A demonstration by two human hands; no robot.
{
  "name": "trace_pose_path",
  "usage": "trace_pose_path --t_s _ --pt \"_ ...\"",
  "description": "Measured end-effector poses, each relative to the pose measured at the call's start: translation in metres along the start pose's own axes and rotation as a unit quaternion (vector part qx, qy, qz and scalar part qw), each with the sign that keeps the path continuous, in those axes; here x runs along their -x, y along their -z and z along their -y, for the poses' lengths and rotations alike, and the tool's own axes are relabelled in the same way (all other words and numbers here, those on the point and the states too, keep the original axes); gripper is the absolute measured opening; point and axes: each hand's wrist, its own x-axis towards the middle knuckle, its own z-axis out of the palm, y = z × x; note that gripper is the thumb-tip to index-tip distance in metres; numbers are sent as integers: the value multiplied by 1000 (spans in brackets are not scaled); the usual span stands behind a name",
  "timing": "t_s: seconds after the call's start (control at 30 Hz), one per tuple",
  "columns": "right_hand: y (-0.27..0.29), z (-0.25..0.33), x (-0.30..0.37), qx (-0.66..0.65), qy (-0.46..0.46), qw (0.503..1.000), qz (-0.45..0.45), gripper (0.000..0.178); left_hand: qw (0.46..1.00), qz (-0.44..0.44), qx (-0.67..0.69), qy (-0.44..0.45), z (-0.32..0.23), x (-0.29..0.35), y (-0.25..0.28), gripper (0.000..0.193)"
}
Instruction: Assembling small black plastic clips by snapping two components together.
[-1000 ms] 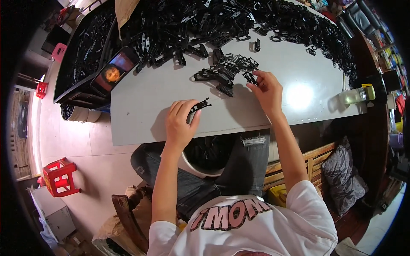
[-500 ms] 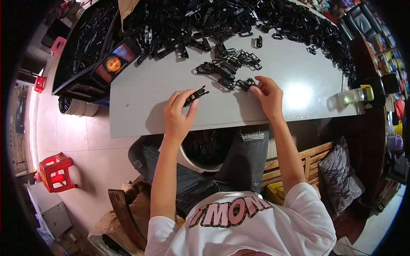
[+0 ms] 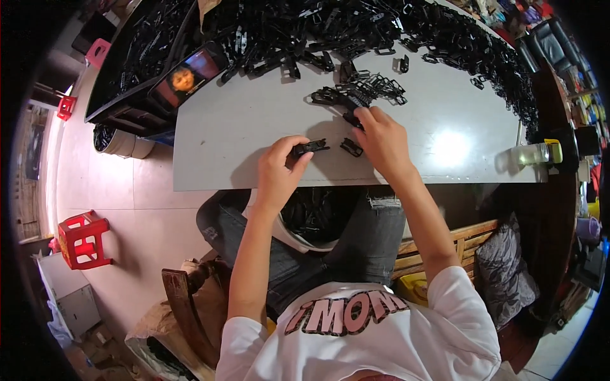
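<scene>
Wearing a white shirt (image 3: 406, 336) with large pink lettering (image 3: 345, 312), we are sitting with a bucket (image 3: 300, 243) of black pieces (image 3: 314, 213) between our knees (image 3: 221, 222). Over the grey counter (image 3: 222, 136), our left hand (image 3: 278, 166) is pinching a black clip-like piece (image 3: 312, 147) by one end between its fingers (image 3: 292, 140), probably leaving the other free. A loose piece (image 3: 351, 147) is lying between our hands, perhaps for easy reach. Our right hand (image 3: 386, 145) is touching a small pile (image 3: 376, 89); we cannot tell whether it is gripping anything. Beyond, a phone (image 3: 189, 77) is leaning against a black crate (image 3: 122, 116), likely for viewing.
</scene>
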Motion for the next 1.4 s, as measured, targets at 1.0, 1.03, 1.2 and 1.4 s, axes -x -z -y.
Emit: trace_pose_path --t_s 1.0,1.03,1.2,1.4 --pt "27 15 35 -77 -41 995 54 28 998 38 -13 -55 2 1 9 24" --pt "22 17 33 -78 -41 995 54 28 998 44 -6 -50 2 1 9 24" --pt "1 21 31 4 -66 995 77 28 998 29 6 -48 4 3 7 26" --pt "0 25 26 -206 -19 977 58 29 998 65 5 -25 -2 2 7 29"
